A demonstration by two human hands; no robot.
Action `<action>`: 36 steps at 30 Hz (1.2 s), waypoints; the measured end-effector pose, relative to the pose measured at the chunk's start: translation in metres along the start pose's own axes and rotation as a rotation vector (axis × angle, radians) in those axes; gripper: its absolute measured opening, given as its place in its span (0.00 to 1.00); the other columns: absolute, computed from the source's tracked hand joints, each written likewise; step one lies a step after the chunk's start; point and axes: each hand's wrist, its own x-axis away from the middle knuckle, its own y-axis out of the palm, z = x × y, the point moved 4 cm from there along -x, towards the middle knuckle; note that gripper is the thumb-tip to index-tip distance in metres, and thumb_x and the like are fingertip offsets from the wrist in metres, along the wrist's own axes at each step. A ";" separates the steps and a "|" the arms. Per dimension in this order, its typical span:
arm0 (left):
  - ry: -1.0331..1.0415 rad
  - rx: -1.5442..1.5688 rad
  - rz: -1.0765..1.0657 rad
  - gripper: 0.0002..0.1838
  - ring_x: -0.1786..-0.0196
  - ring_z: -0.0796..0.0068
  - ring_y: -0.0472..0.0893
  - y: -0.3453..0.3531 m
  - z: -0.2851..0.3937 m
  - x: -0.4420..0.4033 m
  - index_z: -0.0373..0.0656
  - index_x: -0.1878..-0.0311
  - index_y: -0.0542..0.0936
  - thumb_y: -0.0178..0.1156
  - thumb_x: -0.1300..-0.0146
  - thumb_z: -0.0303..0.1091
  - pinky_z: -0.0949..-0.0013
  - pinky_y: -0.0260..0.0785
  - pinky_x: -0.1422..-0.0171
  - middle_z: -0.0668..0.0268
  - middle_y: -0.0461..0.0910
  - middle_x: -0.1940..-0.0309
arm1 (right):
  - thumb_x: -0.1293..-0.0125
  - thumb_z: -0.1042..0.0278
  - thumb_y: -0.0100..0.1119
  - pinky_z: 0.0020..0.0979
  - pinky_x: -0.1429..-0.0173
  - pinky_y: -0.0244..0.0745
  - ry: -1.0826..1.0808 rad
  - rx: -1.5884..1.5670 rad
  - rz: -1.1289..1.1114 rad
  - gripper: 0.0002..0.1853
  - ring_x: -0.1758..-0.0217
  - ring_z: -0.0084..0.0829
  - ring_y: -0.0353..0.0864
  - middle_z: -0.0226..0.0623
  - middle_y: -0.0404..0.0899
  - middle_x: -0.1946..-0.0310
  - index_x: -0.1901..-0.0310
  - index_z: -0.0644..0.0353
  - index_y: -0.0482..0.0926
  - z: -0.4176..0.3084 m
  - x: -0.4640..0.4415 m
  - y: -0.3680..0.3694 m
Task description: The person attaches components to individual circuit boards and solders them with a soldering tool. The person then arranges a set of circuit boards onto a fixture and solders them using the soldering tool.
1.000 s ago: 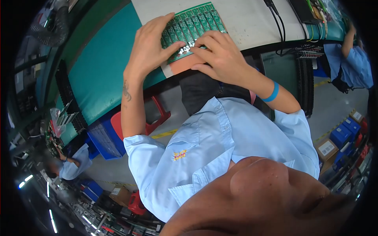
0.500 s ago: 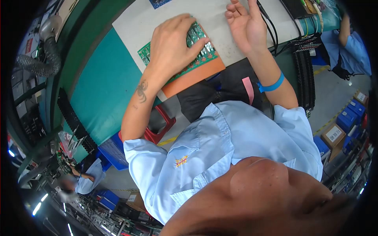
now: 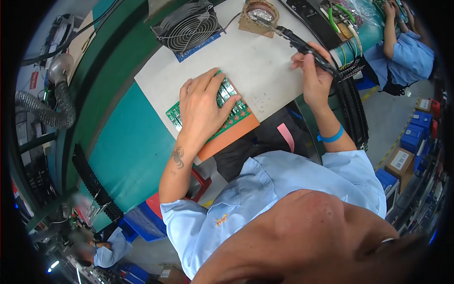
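My left hand (image 3: 201, 102) lies palm down over a green circuit board (image 3: 231, 118), fingers and thumb spread across it, covering much of it. Silvery strips show on the board between the fingers. Beneath it is an orange-brown board (image 3: 231, 141), sticking out along the near side. My right hand (image 3: 316, 71) is closed around the black handle of a soldering iron (image 3: 302, 45). The iron's metal tip points into a round pot (image 3: 259, 17) with shiny silvery material inside. Whether the tip touches that material, I cannot tell.
A black fan with a wire guard (image 3: 191, 34) stands at the back on a blue board (image 3: 197, 47). A pale mat (image 3: 279, 80) covers the worktop. Green-handled pliers (image 3: 333, 20) lie at the back right. Other people in blue shirts (image 3: 402, 57) sit nearby.
My right hand, bare with its palm turned up before, now holds the soldering iron. The view has shifted, bringing the fan and pot into sight. My left hand stays on the circuit board.
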 end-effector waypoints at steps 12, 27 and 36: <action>-0.035 -0.012 0.009 0.25 0.39 0.64 0.81 -0.003 -0.003 0.014 0.42 0.45 0.85 0.75 0.43 0.45 0.52 0.60 0.25 0.65 0.83 0.39 | 0.33 0.78 0.66 0.29 0.50 0.78 -0.058 0.254 -0.440 0.17 0.54 0.33 0.82 0.46 0.83 0.54 0.43 0.66 0.78 -0.031 0.036 0.024; -0.014 0.127 0.083 0.23 0.39 0.57 0.79 -0.009 -0.003 0.014 0.35 0.45 0.82 0.72 0.42 0.37 0.57 0.63 0.28 0.54 0.82 0.39 | 0.51 0.85 0.70 0.35 0.45 0.80 -0.044 0.263 -0.583 0.24 0.62 0.36 0.82 0.44 0.86 0.59 0.48 0.67 0.82 -0.032 0.045 0.035; -0.059 0.154 0.029 0.24 0.40 0.55 0.79 -0.010 -0.003 0.014 0.35 0.45 0.82 0.72 0.42 0.37 0.57 0.64 0.28 0.53 0.82 0.40 | 0.51 0.84 0.70 0.42 0.34 0.79 -0.064 0.297 -0.595 0.23 0.63 0.36 0.81 0.43 0.86 0.64 0.49 0.67 0.83 -0.032 0.045 0.037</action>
